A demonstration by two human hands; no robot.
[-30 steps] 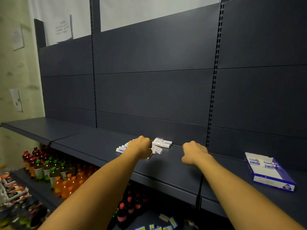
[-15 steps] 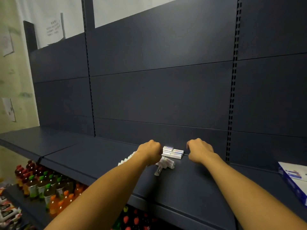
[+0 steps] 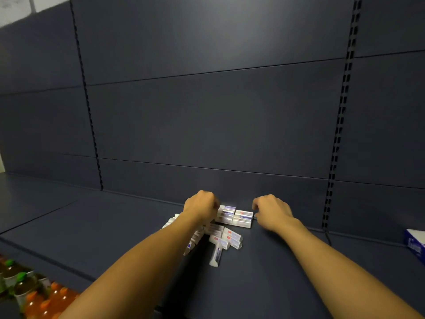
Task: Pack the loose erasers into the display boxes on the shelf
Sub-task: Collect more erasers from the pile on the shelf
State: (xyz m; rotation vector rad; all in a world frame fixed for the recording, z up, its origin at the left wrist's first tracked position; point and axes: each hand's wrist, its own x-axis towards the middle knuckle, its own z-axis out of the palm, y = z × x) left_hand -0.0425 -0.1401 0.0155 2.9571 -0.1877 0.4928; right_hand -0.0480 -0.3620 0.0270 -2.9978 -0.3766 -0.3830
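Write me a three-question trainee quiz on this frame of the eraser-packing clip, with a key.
1. True or false: the display box sits at the far right of the shelf, apart from the eraser pile.
2. Which hand lies to the right of the stacked erasers? A) left hand B) right hand
3. Fill in: on the lower level at bottom left stand ___ with green and orange caps.

Key: 1 true; 2 B; 3 bottles
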